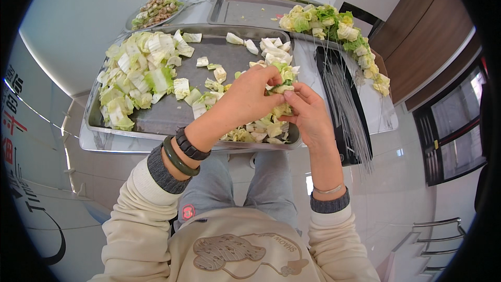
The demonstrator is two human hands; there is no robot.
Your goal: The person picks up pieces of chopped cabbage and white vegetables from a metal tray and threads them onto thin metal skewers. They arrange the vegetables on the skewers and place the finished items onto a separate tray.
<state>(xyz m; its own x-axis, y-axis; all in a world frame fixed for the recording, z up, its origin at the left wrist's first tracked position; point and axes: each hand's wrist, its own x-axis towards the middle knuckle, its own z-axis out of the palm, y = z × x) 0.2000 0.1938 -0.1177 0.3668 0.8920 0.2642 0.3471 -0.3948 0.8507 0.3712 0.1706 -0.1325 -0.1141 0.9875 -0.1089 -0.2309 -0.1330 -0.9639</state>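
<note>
My left hand (254, 96) and my right hand (311, 115) meet over the right side of a metal tray (156, 121). Between their fingertips they pinch a small piece of leafy cabbage (282, 88); a skewer in it cannot be made out. Cut cabbage leaves (133, 66) are heaped at the tray's left, and more cut pieces (270, 127) lie under and around my hands. To the right, thin metal skewers (346, 105) lie in a bundle on a black tray (362, 141). Skewers threaded with cabbage (340, 27) form a curved row behind them.
A second metal tray (242, 8) stands behind the first, holding a few scraps. At the back left is a plate (131, 21) of skewered food, pale brown and green. The marble-patterned table (385, 119) ends just in front of my legs. A metal rack (438, 239) stands at lower right.
</note>
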